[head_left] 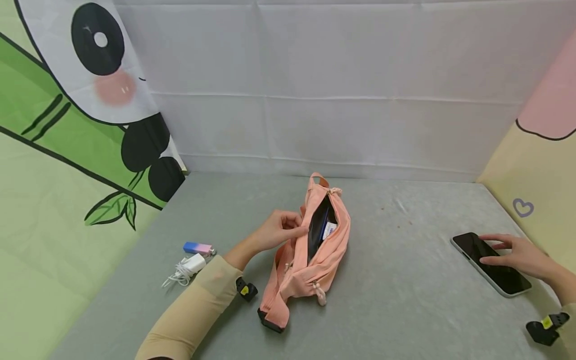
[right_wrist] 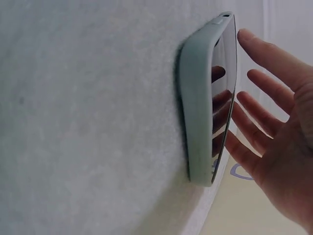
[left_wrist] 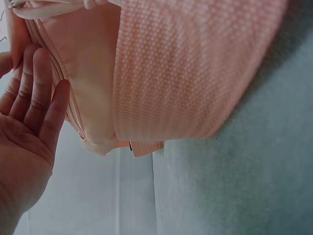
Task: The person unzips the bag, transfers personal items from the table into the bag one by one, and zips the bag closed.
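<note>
A pink fabric bag (head_left: 330,250) lies on the grey table with its zipped opening parted, showing a dark lining. Inside it is a blue and white item (head_left: 329,230), mostly hidden. My left hand (head_left: 281,230) pinches the left edge of that opening between thumb and fingers; the left wrist view shows the fingers (left_wrist: 41,88) along the zipper. Over at the right, a black-screened smartphone (head_left: 490,265) in a pale case lies flat. Above its screen my right hand (head_left: 524,256) hovers with fingers spread, mirrored in the glass (right_wrist: 222,112) in the right wrist view.
Left of my left forearm lie a white charger with a coiled cable (head_left: 191,265) and a small blue-and-pink stick-shaped item (head_left: 198,248) with a metal end. A strap with a black end (head_left: 272,322) trails from the bag. White cloth (head_left: 324,90) hangs behind the table.
</note>
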`<state>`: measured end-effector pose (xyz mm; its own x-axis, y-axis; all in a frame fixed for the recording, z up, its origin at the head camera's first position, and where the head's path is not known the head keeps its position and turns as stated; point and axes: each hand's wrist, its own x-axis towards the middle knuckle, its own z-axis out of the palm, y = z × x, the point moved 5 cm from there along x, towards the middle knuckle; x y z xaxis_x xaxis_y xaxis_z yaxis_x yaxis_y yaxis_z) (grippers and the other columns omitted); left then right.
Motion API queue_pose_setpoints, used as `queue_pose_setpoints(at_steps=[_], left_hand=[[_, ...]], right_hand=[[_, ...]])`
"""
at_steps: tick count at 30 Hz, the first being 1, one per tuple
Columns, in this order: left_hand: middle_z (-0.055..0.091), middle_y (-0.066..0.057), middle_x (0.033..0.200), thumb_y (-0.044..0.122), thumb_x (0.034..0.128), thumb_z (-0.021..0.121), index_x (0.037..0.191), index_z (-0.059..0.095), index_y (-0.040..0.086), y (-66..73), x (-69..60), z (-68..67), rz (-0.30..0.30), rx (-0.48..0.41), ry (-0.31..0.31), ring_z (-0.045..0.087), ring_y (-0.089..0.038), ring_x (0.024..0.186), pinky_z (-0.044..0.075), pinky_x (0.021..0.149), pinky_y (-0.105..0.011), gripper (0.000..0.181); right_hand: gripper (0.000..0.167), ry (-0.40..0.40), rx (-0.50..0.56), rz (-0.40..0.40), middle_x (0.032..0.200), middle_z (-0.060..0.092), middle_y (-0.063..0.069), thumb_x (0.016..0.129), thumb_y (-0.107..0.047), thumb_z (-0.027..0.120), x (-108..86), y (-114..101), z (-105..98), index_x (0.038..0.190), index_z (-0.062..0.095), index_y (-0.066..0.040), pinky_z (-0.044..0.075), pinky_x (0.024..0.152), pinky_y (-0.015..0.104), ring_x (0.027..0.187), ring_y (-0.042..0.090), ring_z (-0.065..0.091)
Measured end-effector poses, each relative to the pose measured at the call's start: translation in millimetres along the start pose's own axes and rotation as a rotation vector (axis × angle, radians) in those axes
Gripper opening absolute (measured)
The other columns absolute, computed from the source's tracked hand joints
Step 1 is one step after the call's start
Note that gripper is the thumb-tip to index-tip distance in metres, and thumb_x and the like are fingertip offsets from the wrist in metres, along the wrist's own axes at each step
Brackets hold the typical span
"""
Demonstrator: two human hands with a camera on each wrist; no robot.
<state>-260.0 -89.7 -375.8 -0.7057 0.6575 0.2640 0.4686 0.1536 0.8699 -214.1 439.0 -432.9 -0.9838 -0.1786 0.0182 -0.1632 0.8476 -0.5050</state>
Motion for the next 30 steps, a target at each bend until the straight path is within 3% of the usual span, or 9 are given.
queue_pose_setpoints(at_steps=[4,8,12,14,16,21,23,26,30], left_hand=[[0.057,-0.006,0.064,0.007,0.095,0.063,0.077,0.063,0.005,0.0,0.6,-0.2,0.004,0.008,-0.005,0.045,-0.045,0.058,0.037,0.054,-0.026,0.018],[0.057,-0.002,0.065,0.008,0.0951,0.063,0.078,0.063,0.006,-0.7,0.9,-0.2,0.01,0.018,-0.008,0.045,-0.044,0.058,0.037,0.054,-0.026,0.018],[0.057,-0.002,0.065,0.008,0.0951,0.063,0.078,0.063,0.005,-1.2,1.1,-0.1,0.01,0.014,-0.008,0.044,-0.045,0.059,0.037,0.054,-0.026,0.017],[0.057,-0.003,0.064,0.007,0.0949,0.063,0.078,0.063,0.005,-0.9,1.0,-0.1,0.005,0.007,-0.008,0.045,-0.043,0.058,0.037,0.054,-0.026,0.017],[0.057,-0.009,0.064,0.006,0.0948,0.063,0.077,0.063,0.004,-0.2,0.8,-0.1,-0.002,0.003,-0.007,0.045,-0.036,0.055,0.036,0.053,-0.026,0.017],[0.053,-0.027,0.065,-0.001,0.0942,0.06,0.076,0.061,-0.002,23.5,-2.3,1.0,0.0,-0.006,-0.008,0.044,-0.019,0.052,0.035,0.054,-0.025,0.018],[0.052,-0.029,0.065,-0.003,0.094,0.06,0.075,0.06,-0.002,32.4,-3.6,1.5,0.003,-0.006,-0.009,0.044,-0.025,0.052,0.035,0.054,-0.025,0.019],[0.052,-0.029,0.066,-0.002,0.0941,0.06,0.075,0.06,-0.002,32.2,-3.6,1.5,-0.004,-0.011,-0.007,0.042,-0.043,0.056,0.035,0.054,-0.024,0.019],[0.052,-0.031,0.066,-0.001,0.0945,0.06,0.075,0.06,-0.002,31.0,-4.4,1.7,-0.012,-0.017,-0.008,0.04,-0.051,0.059,0.035,0.054,-0.024,0.019]], right_hand=[[0.068,-0.004,-0.005,-0.011,0.114,0.058,0.036,0.076,-0.022,0.083,0.4,1,3,0.125,0.051,0.012,0.047,0.065,0.023,0.09,0.013,0.061],[0.072,-0.004,-0.02,-0.019,0.113,0.058,0.036,0.075,-0.022,0.084,0.2,1,5,0.126,0.048,0.015,0.046,0.066,0.021,0.09,0.016,0.061],[0.076,-0.017,-0.025,-0.027,0.115,0.054,0.04,0.075,-0.02,0.083,-0.1,-3,6,0.128,0.044,0.018,0.044,0.068,0.02,0.097,0.043,0.061],[0.078,-0.036,-0.027,-0.02,0.117,0.05,0.043,0.076,-0.02,0.082,-0.1,-5,6,0.129,0.042,0.021,0.045,0.068,0.022,0.101,0.054,0.055],[0.08,-0.051,-0.04,-0.002,0.119,0.048,0.044,0.076,-0.021,0.082,0.2,-7,7,0.129,0.04,0.022,0.045,0.068,0.023,0.103,0.056,0.053],[0.083,-0.072,-0.053,0.02,0.119,0.047,0.045,0.078,-0.023,0.082,1.7,-9,6,0.129,0.038,0.025,0.045,0.068,0.023,0.105,0.055,0.052],[0.082,-0.076,-0.053,0.022,0.118,0.049,0.044,0.078,-0.023,0.081,2.4,-10,6,0.129,0.038,0.025,0.044,0.067,0.022,0.106,0.055,0.052],[0.081,-0.08,-0.048,0.021,0.118,0.05,0.044,0.078,-0.022,0.081,3.2,-10,6,0.128,0.039,0.024,0.044,0.068,0.021,0.106,0.056,0.052],[0.08,-0.081,-0.025,0.012,0.119,0.048,0.045,0.078,-0.02,0.081,3.9,-10,8,0.129,0.038,0.024,0.042,0.068,0.018,0.108,0.058,0.049]])
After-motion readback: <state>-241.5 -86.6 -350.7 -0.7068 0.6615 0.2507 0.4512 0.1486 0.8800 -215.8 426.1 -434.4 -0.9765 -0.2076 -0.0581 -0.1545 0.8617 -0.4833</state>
